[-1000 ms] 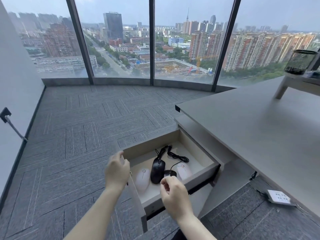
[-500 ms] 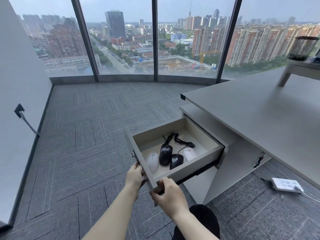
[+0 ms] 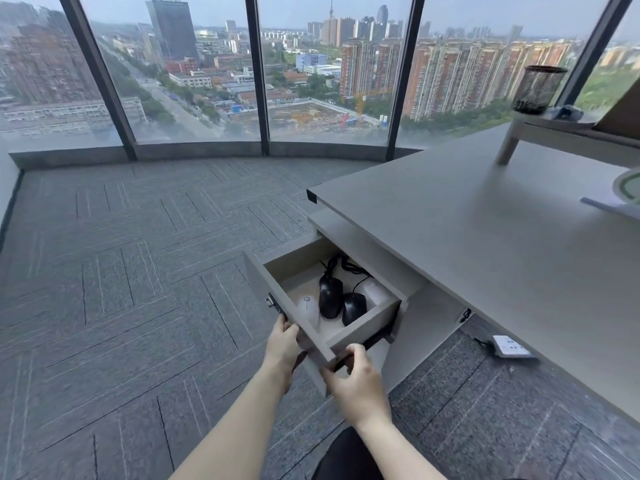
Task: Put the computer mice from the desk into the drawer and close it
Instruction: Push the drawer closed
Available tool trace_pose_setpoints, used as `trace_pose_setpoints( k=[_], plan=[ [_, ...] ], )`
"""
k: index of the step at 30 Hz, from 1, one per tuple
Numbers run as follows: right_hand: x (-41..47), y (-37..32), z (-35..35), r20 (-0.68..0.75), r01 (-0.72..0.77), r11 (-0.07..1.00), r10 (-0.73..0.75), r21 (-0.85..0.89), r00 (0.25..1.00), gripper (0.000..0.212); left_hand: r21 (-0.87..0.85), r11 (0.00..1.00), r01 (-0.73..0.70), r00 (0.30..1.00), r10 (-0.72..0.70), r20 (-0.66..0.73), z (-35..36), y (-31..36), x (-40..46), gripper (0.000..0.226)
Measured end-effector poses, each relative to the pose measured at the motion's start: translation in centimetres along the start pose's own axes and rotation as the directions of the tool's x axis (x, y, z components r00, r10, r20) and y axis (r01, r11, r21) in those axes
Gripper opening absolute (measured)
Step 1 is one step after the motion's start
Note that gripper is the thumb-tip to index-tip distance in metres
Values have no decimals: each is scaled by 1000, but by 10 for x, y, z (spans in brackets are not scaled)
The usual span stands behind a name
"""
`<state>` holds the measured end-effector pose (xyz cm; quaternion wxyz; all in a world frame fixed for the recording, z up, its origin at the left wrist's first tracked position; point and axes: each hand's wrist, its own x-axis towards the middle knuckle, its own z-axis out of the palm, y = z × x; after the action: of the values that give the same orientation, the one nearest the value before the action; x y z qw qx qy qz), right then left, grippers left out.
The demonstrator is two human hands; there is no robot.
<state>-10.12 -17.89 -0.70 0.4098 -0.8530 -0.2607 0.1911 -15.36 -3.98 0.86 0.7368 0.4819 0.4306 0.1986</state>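
Four mice (image 3: 330,299) lie in the half-open drawer (image 3: 363,318) just beyond our grip: our left hand (image 3: 282,348) and right hand (image 3: 356,379) clasp its front. Grey desk (image 3: 485,237) above, carpet (image 3: 121,289) below; the power strip (image 3: 512,346) perhaps bears unreadable marks.

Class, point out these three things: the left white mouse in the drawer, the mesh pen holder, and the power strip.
left white mouse (image 3: 309,309), head view, its back.
mesh pen holder (image 3: 537,89), head view, its wall.
power strip (image 3: 511,346), head view, its top face.
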Motion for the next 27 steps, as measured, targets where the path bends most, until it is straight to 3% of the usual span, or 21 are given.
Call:
trace_pose_setpoints(
  k=[5, 10, 22, 27],
  plan=[
    [28, 17, -26, -112, -100, 994, 104, 40, 988, 83, 6, 999, 40, 999, -40, 30, 42, 0, 33, 53],
    [55, 30, -49, -175, -127, 989, 138, 70, 975, 94, -22, 997, 69, 996, -67, 58, 81, 1, 60, 61],
    [101, 51, -72, -282, -166, 972, 209, 167, 936, 69, -30, 993, 113, 981, -107, 164, 139, 4, 94, 67],
    [109, 51, -76, -303, -176, 970, 221, 168, 927, 42, -11, 995, 101, 979, -97, 178, 149, 3, 100, 76]
  ],
)
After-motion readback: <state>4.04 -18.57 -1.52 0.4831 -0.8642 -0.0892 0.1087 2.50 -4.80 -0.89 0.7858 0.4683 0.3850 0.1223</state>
